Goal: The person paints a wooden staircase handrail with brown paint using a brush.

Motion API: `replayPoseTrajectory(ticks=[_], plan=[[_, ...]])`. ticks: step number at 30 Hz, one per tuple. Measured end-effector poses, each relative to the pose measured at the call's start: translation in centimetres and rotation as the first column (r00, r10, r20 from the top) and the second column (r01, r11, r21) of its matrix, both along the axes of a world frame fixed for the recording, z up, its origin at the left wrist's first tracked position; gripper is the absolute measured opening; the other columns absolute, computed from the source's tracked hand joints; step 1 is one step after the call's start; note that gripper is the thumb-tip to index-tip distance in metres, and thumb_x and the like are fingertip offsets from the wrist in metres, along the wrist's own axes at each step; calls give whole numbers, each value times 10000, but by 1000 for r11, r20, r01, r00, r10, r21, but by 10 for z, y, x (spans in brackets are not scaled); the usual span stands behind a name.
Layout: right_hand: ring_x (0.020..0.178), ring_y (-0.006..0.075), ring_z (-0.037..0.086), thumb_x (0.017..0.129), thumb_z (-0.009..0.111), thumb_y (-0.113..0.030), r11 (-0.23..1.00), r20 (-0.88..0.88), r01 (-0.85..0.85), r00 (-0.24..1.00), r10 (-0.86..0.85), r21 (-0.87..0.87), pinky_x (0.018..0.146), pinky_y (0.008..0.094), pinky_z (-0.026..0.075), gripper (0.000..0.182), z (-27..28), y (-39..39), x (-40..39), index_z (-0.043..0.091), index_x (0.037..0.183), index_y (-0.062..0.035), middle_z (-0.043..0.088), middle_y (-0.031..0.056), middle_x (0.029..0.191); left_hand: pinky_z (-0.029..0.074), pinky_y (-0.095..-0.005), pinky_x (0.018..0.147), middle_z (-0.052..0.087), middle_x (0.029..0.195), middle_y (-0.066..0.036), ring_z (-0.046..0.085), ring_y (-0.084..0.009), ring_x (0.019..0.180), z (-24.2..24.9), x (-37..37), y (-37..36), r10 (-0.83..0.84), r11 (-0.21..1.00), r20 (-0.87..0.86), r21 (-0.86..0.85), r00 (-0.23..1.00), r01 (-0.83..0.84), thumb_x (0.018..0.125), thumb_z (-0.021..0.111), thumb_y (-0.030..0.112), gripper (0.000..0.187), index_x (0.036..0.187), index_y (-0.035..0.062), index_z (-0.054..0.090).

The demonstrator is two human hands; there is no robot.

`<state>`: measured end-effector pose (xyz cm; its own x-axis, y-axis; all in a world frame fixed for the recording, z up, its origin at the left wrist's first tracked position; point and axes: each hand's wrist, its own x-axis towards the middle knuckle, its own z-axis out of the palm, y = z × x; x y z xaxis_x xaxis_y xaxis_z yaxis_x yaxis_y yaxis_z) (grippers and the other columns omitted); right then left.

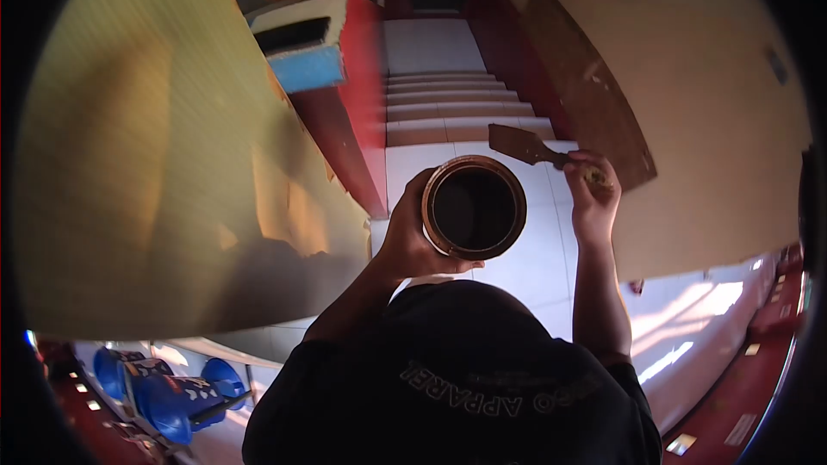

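The person's left hand (407,237) wraps around the left side of an open can (475,254), held mouth upward in front of the body; one digit shows at the can's near edge, while the other fingers are hidden, so their spread cannot be told. To the right of the can, the right hand (594,194) has its fingers closed on the handle of a flat tool (519,144), whose brown head points left, past the can's far right edge and apart from it. Beyond the can lie pale steps (457,109). The step in hand looks like holding both ready, unjoined. Bringing them together would call for a level can and the tool's head tipped down inside the rim.
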<state>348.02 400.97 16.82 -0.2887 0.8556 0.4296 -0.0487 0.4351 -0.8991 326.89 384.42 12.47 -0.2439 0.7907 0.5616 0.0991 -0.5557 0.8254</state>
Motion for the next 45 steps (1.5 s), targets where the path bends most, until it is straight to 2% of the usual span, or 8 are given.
replayPoseTrajectory(ticks=[8, 13, 16, 23, 27, 38, 41, 45], plan=[[872, 176, 660, 834, 687, 19, 929, 236, -279, 946, 222, 243, 807, 291, 492, 185, 39, 115, -124, 680, 1013, -26, 701, 102, 948, 360, -401, 1106, 486, 1404, -188, 481, -284, 1315, 33, -69, 80, 37, 976, 105, -217, 994, -13, 487, 958, 351, 1295, 1496, -19, 234], [869, 259, 641, 771, 696, 29, 737, 453, -505, 840, 299, 449, 863, 373, 448, 340, 66, 170, -184, 661, 1093, -77, 726, 84, 928, 405, -405, 1069, 511, 1365, -155, 517, -304, 1269, 40, -95, 108, 144, 939, -178, -287, 973, -191, 471, 963, 317, 1144, 1416, 27, 386], [851, 278, 641, 736, 713, 12, 547, 580, -665, 734, 353, 509, 896, 393, 423, 467, 84, 200, -217, 619, 1176, -111, 730, 70, 895, 407, -412, 1067, 499, 1376, -163, 508, -310, 1278, 42, -94, 126, 255, 908, -149, -303, 955, -290, 465, 962, 317, 1158, 1422, 25, 379], [773, 291, 626, 732, 663, 3, 64, 931, -970, 242, 273, 234, 789, 412, 463, 691, 142, 205, -335, 464, 1366, -187, 661, 89, 719, 390, -425, 1082, 486, 1382, -178, 494, -332, 1288, 32, -100, 150, 463, 818, -137, -316, 876, -482, 498, 945, 328, 1142, 1433, 27, 362], [663, 285, 635, 711, 651, -1, -71, 978, -979, 182, 102, 190, 758, 420, 477, 817, 141, 183, -388, 384, 1452, -218, 659, 106, 712, 380, -434, 1092, 467, 1399, -186, 471, -344, 1308, 28, -111, 150, 496, 793, -154, -321, 855, -518, 501, 944, 327, 1155, 1441, 29, 343], [718, 287, 662, 688, 619, 7, -139, 986, -977, 165, -6, 163, 758, 390, 502, 883, 137, 167, -427, 359, 1491, -254, 660, 104, 722, 384, -441, 1089, 473, 1389, -187, 474, -347, 1305, 38, -143, 150, 449, 815, -177, -322, 876, -483, 498, 947, 310, 1146, 1436, 35, 350], [766, 287, 684, 840, 643, -165, -129, 967, -958, 255, 26, 256, 721, 398, 523, 683, 144, 173, -422, 407, 1469, -284, 698, 99, 810, 390, -437, 1084, 482, 1378, -183, 487, -338, 1293, 34, -146, 148, 446, 818, -132, -340, 885, -463, 492, 949, 308, 1143, 1432, 34, 360], [740, 285, 663, 664, 628, -8, -86, 969, -966, 240, 63, 245, 726, 407, 493, 901, 149, 184, -415, 365, 1488, -259, 665, 103, 751, 393, -429, 1081, 493, 1367, -172, 498, -321, 1283, 32, -150, 149, 423, 833, -124, -336, 897, -440, 486, 952, 305, 1143, 1427, 27, 366]])
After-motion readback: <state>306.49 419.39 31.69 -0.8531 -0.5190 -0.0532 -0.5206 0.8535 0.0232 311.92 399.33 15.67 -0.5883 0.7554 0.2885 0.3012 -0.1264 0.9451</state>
